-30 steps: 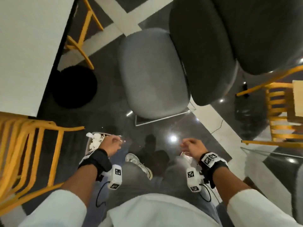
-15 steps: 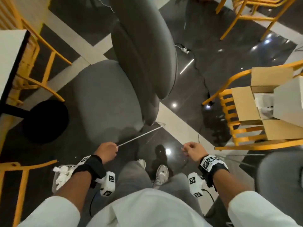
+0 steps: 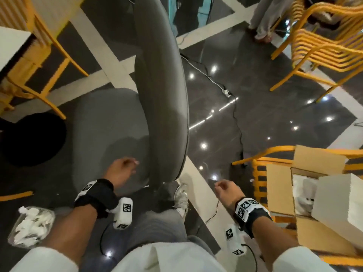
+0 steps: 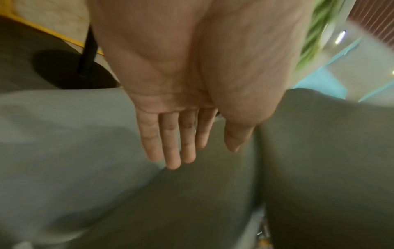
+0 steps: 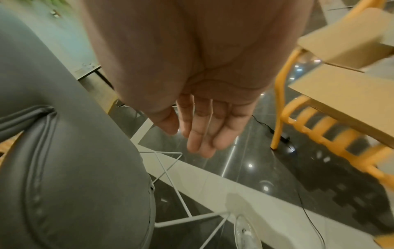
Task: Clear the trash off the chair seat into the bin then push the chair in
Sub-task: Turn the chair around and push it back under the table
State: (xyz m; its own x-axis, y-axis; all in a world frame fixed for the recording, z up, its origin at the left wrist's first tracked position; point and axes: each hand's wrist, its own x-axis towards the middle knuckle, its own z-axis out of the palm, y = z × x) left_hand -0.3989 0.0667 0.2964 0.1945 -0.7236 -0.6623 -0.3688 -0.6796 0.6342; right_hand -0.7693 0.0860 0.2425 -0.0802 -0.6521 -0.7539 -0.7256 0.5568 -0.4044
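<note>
A grey padded chair stands in front of me; its bare seat [image 3: 106, 130] is to the left of its tall backrest [image 3: 163, 91]. My left hand [image 3: 125, 167] hovers over the seat's near edge, fingers [image 4: 170, 143] straight and empty. My right hand [image 3: 225, 190] hangs open and empty to the right of the backrest, above the floor, with loosely bent fingers [image 5: 202, 134]. A clear bin [image 3: 17, 234] with crumpled white trash [image 3: 33, 222] in it sits on the floor at lower left. The backrest [image 5: 64, 151] and white wire legs [image 5: 170, 168] show in the right wrist view.
A white table [image 3: 9, 44] with a black round base [image 3: 31, 138] stands at left, ringed by yellow chairs [image 3: 39, 61]. An open cardboard box [image 3: 314, 203] rests on a yellow chair at right. A power cable [image 3: 235, 114] crosses the glossy dark floor. Someone's legs [image 3: 263, 20] stand far back.
The view has swung right and up. My left hand moved from beside the bin up over the chair seat, and its fingers have straightened. The right hand stayed low beside the backrest.
</note>
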